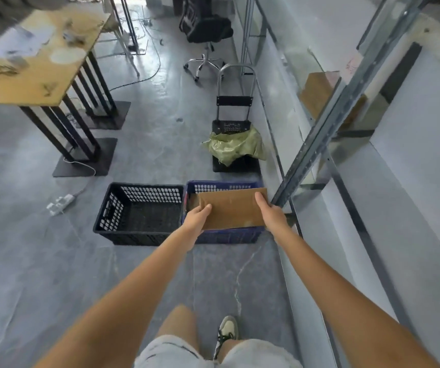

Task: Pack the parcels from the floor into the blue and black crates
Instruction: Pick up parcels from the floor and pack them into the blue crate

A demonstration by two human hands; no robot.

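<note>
Brown cardboard parcel (pixel 233 208), flat and rectangular: I am seeing it held over the blue crate (pixel 224 236), covering most of that crate's opening; whether it is touching the rim I cannot tell.

Left hand (pixel 197 217): gripping the parcel's near left corner, thumb lying on the top face, the other fingers going underneath and out of sight.

Right hand (pixel 270 211): gripping the parcel's right edge, thumb lying along the top face, the remaining fingers curling round the side and hidden from me.

Blue crate: sitting on the grey floor (pixel 40 261), perforated walls, contents mostly hidden by the parcel.

Black crate (pixel 139 213): sitting just left of the blue one, their walls touching or nearly so, nothing showing on its mesh bottom.

Hand trolley (pixel 234 107): standing beyond the blue crate, carrying a crumpled green sack (pixel 233 147) on its platform.

Metal shelving upright (pixel 319 128): slanting down to the floor just right of the blue crate.

Wooden bench (pixel 33 62): standing at far left on black legs, bearing small blurred items I cannot make out.

White power strip (pixel 60 204): lying on the floor left of the black crate.

Black office chair (pixel 205 30): standing well beyond the trolley.
</note>
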